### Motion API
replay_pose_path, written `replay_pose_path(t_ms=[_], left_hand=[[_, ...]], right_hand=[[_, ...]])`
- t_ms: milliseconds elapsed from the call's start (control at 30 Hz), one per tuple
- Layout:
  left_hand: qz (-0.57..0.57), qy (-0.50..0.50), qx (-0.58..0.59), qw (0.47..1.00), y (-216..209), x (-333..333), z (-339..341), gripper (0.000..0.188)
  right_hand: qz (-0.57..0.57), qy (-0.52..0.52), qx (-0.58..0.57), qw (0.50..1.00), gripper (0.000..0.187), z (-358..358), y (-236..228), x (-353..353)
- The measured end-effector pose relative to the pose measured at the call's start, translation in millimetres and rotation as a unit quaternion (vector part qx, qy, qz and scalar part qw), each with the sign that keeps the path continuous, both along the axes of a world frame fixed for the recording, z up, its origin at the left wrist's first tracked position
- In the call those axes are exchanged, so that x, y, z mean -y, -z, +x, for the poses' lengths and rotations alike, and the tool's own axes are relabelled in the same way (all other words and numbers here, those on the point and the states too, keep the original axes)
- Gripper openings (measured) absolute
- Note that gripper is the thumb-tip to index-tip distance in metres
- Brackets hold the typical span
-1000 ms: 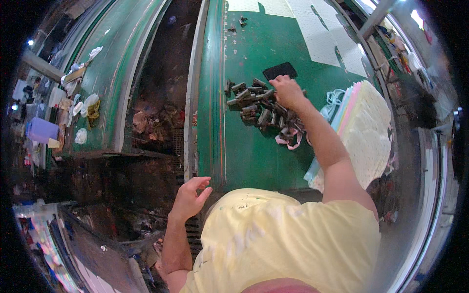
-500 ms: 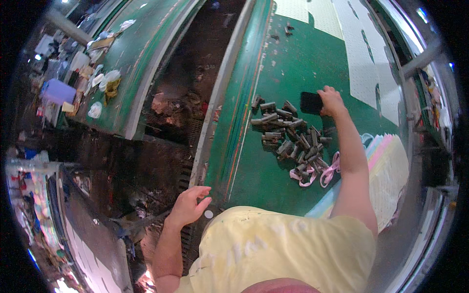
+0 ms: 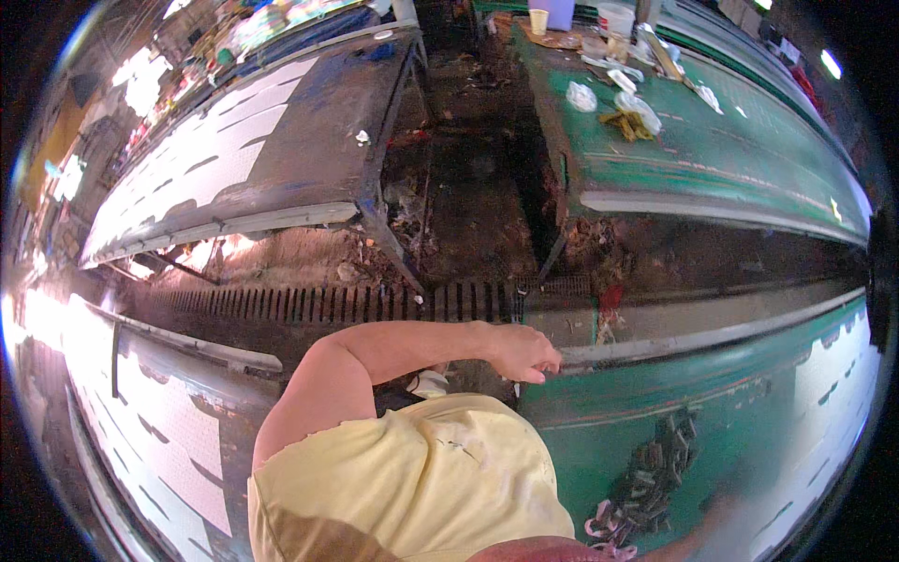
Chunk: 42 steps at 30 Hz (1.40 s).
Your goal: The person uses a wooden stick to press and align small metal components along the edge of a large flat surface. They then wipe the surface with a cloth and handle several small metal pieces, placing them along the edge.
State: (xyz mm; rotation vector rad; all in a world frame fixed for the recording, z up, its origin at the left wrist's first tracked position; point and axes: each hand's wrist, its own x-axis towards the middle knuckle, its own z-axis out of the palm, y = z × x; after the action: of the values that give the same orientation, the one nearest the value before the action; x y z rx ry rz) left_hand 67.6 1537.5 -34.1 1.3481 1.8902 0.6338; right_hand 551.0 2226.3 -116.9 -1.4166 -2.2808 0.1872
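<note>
And here's the green table (image 3: pixel 581 412), smooth with a soft gloss, scuffed, a dull metal rail (image 3: pixel 693 339) along its edge! On it, dark pieces (image 3: pixel 646 473), rough and matt, against a soft pink cloth strip (image 3: pixel 599 521). Over to the shirt (image 3: pixel 403 468): matt, creased yellow cloth. Thin, shiny plastic bag (image 3: pixel 581 96) by the other table's corner.

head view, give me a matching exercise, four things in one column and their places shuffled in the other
Things
1. heap of short, dark, bar-like pieces
2. bare left hand
3. pale purple, straight-sided box
4. crumpled yellow-brown scrap

Places
a. against a translucent whitish plastic bag
b. cut off by the picture's top edge
c. beside pink, strap-like loops
d. at the pictured left end of a long grey table edge

Pairs: 1-c, 2-d, 3-b, 4-a
</note>
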Motion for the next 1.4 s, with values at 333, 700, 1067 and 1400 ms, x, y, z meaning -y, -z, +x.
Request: replay_pose_path(t_ms=[333,700,1067,1400], left_hand=[[0.042,-0.113,-0.034,0.992,9,124,-118,0.043],[0.073,-0.275,-0.079,0.956,-1,293,-248,0.041],[0.256,-0.514,0.253,0.779,5,310,-299,0.057],[0.256,-0.565,0.179,0.764,-4,274,-420,0.039]], right_hand=[[-0.283,-0.138,-0.404,0.859,0.054,-334,-56,162],[-0.542,-0.239,-0.325,0.737,0.026,-636,-51,555],[-0.505,-0.666,0.133,0.533,0.032,-844,-87,676],[-0.514,-0.724,0.246,0.388,0.033,-1045,-78,683]])
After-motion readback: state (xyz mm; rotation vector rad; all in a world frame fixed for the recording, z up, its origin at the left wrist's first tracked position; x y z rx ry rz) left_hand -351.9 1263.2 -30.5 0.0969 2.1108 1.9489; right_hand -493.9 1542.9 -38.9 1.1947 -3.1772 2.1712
